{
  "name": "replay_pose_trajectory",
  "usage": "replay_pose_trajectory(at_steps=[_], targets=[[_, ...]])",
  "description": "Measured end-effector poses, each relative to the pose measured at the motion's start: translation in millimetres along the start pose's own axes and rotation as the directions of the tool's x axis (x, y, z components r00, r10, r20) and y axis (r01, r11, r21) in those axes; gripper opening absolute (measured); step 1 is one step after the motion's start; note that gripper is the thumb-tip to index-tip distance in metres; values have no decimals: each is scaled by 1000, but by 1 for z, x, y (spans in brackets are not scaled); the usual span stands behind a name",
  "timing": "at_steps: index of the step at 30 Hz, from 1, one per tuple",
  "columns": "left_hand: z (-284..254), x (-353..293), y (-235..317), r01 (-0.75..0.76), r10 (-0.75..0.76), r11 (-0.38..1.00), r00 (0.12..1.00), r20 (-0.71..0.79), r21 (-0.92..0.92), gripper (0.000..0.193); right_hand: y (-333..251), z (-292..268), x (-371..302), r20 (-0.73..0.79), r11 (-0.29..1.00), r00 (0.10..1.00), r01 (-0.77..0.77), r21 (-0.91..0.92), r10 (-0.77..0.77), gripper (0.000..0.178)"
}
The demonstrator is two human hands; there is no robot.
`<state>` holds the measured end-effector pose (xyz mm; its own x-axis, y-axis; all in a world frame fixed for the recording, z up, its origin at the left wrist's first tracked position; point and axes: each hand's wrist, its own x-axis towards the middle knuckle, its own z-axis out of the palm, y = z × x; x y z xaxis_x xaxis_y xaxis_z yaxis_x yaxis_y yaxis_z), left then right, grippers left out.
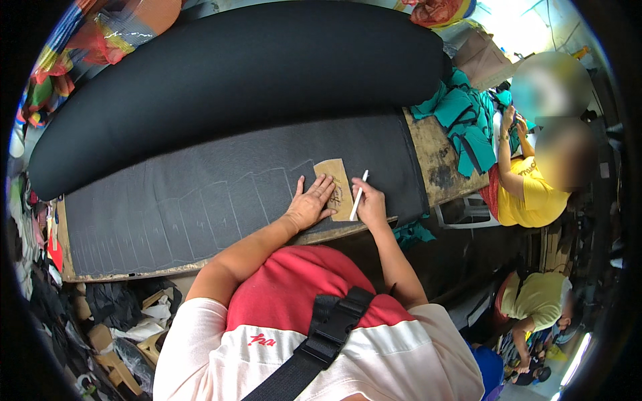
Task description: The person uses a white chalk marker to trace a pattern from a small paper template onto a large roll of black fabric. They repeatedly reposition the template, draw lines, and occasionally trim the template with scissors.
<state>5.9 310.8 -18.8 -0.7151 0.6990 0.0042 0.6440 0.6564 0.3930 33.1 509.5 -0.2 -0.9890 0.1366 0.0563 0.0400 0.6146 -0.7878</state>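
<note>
A brown cardboard pattern piece [342, 190] with handwriting on it lies on dark grey fabric [194, 177] spread along the table. My left hand [311, 202] rests flat on the pattern's left part, fingers spread. At the pattern's right edge, my right hand [371, 204] is closed around a white marking pencil [359, 194], held nearly upright with its lower end by the pattern's lower right corner. Pale outlines of similar shapes run side by side across the fabric to the left of the pattern.
A thick roll of black fabric [241, 73] lies along the table's far side. Teal cut pieces [465, 113] are heaped on the bare wooden tabletop [438, 157] at right. Beyond them sits a person in yellow [531, 194]; another bends lower right. Scraps and cardboard [127, 334] lie lower left.
</note>
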Motion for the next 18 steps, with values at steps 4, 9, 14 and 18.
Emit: replay_pose_trajectory(at_steps=[4, 9, 14, 18], targets=[[-2, 2, 0, 12, -10, 1000, 998, 65, -18, 73, -11, 8, 36, -34, 985, 999, 28, 168, -23, 29], [-5, 3, 3, 47, -45, 999, 993, 109, -17, 72, -24, 41, 75, 83, 975, 972, 217, 47, -221, 20], [-4, 3, 5, 75, -72, 997, 994, 87, -35, 72, -14, 25, 83, -142, 1000, 990, -16, 8, 17, 15], [-3, 3, 5, 81, -78, 996, 994, 81, -27, 71, -3, 13, 66, -129, 996, 990, 64, 69, -55, 12]])
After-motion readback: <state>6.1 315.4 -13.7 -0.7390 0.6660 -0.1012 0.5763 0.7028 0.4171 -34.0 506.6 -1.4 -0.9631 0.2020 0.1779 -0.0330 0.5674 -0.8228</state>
